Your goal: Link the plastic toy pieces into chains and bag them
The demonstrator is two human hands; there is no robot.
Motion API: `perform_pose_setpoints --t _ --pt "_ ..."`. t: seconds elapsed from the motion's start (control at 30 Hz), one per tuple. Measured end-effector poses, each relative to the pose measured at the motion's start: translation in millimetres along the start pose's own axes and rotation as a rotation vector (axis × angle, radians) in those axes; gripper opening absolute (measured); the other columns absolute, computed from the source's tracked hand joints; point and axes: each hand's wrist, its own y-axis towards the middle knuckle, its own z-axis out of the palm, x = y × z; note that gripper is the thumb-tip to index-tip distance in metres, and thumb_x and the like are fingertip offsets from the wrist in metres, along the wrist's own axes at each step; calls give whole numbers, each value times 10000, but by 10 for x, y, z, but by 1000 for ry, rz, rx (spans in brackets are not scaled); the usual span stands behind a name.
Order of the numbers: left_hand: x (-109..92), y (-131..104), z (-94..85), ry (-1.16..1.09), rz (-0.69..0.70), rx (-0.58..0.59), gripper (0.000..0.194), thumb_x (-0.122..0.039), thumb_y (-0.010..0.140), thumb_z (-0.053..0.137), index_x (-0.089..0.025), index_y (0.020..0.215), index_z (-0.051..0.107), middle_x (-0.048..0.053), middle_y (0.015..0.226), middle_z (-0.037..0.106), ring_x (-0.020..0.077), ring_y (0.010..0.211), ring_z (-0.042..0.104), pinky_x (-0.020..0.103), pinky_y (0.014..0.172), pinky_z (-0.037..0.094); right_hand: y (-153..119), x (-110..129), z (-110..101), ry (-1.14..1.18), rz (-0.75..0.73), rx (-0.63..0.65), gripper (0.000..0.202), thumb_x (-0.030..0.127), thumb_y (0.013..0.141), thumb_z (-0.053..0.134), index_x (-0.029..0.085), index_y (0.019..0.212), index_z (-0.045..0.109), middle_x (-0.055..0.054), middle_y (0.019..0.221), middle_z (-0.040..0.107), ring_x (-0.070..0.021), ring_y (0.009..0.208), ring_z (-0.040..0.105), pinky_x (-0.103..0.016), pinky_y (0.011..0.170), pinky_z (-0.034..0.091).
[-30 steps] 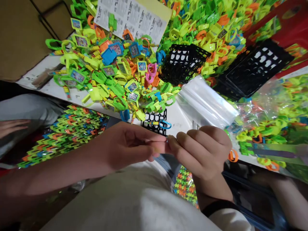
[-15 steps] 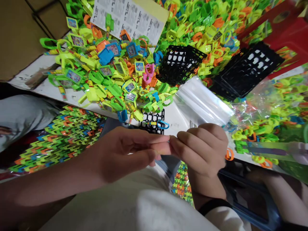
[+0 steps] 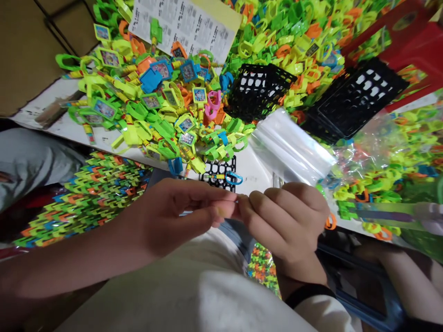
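Black grid [image 3: 218,168] — partly behind left hand [image 3: 183,214]

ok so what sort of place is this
Probably a toy workshop or small factory, perhaps a packing area: there is a huge heap of bright plastic toy watches, a sheet of printed labels lying across it, and a stack of clear plastic nearby.

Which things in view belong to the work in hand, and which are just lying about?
Probably in the work:
left hand and right hand, fingertips meeting; any held piece is hidden
blue-looped piece on black mesh, just beyond
watch-like toys, piled

Untouched, apparently lying about:
label sheet
clear plastic
red object
wooden strip
cardboard
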Motion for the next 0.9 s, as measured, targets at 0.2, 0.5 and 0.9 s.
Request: perform_pose_setpoints --t 0.2,0.5,0.9 --pt "-35 -3 -18 168 99 28 207 -303 869 526 -185 841 693 -28 755 637 102 726 575 161 596 437 -23 18 -23 12 29 22 260 219 882 552 203 624 525 34 668 589 -102 618 462 -289 573 318" --pt "-29 -39 34 268 250 -24 214 -230 883 506 -260 1002 682 -59 884 696 86 815 628 153 682 498 -30 -54 14 72 3 -79 268 160 855 570 191 595 511 23 634 574 -109 570 441 -294 521 287" --pt "-98 -97 -167 962 644 -110 215 -250 913 450 -228 1028 631 -45 950 716 92 806 673 192 690 535 10 -194 155 156 -23 -172 389 434 868 581 196 571 499 56 501 440 -85 497 373 -296 542 209"
